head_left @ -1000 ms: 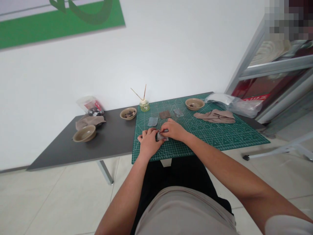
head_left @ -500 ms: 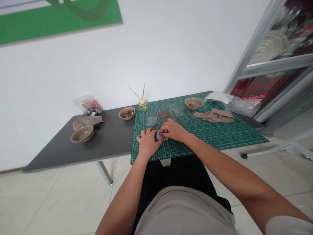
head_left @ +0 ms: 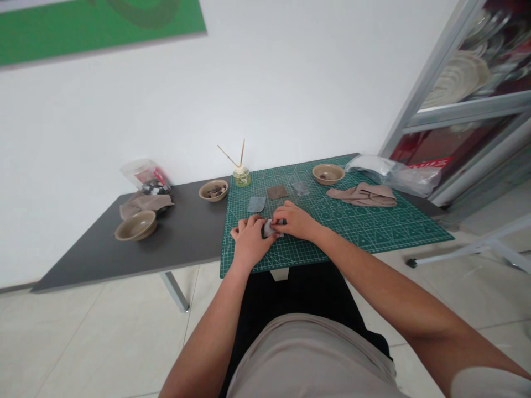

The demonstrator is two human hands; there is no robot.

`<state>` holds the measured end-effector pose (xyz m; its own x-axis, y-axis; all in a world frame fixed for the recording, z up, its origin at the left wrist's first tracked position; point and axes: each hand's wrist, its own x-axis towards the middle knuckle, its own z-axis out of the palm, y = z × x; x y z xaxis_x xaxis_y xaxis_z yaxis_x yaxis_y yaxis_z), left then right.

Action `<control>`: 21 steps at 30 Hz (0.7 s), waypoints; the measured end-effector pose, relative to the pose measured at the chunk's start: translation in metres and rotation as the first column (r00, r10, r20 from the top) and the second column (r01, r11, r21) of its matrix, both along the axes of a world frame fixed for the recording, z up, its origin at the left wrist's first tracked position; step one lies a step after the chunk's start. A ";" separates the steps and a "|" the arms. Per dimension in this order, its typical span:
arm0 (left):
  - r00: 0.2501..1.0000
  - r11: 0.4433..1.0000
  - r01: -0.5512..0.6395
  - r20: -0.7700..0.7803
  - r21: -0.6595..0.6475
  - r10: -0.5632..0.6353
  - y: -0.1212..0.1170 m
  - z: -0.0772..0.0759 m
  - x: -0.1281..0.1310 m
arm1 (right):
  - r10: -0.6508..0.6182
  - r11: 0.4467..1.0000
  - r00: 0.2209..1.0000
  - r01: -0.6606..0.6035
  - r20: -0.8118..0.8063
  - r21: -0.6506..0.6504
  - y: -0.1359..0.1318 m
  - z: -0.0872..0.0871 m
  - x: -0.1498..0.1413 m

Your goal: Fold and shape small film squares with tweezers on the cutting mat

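Observation:
My left hand (head_left: 250, 240) and my right hand (head_left: 297, 220) meet over the near part of a green cutting mat (head_left: 373, 226). Both pinch a small pale grey piece (head_left: 271, 228) with a dark bit at its left edge; what it is I cannot make out. Just beyond the hands lie a grey-blue fabric square (head_left: 256, 204), a brown square (head_left: 277, 192) and a small clear packet (head_left: 301, 188) on the mat.
A dark grey table (head_left: 182, 237) carries a tan bowl (head_left: 135, 226), a bowl of dark bits (head_left: 213, 190), a reed diffuser jar (head_left: 241, 176), a third bowl (head_left: 328, 173), beige cloth (head_left: 362, 194), plastic bags (head_left: 394, 172) and a clear container (head_left: 146, 176). A glass cabinet (head_left: 468, 110) stands at right.
The view has drifted slightly; both hands stay pinched on the small piece in the same spot on the mat.

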<state>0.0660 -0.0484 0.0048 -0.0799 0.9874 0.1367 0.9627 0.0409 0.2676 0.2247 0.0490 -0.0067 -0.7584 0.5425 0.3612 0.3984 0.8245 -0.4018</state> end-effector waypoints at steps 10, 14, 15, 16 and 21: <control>1.000 1.000 -0.001 -0.006 0.012 0.001 0.000 -0.001 0.000 | -0.136 0.988 0.990 0.138 -0.035 0.063 0.001 -0.007 0.000; 1.000 1.000 -0.004 -0.009 0.012 0.004 0.000 -0.002 0.000 | -0.077 0.996 0.997 0.078 -0.025 0.043 0.002 -0.005 0.002; 1.000 1.000 -0.005 -0.009 0.012 0.005 0.000 -0.002 0.000 | -0.053 0.998 0.998 0.054 -0.026 0.033 0.001 -0.004 0.002; 1.000 1.000 -0.005 -0.011 0.012 0.005 0.000 -0.002 0.000 | -0.029 0.999 0.999 0.030 -0.026 0.022 0.001 -0.003 0.002; 1.000 1.000 -0.008 -0.029 0.010 0.008 -0.001 -0.001 0.001 | -0.032 0.999 0.999 0.033 -0.039 0.012 -0.002 -0.002 0.005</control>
<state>0.0668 -0.0498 0.0042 -0.0835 0.9854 0.1484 0.9698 0.0461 0.2396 0.2292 0.0466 -0.0089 -0.7257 0.5618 0.3970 0.4096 0.8166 -0.4067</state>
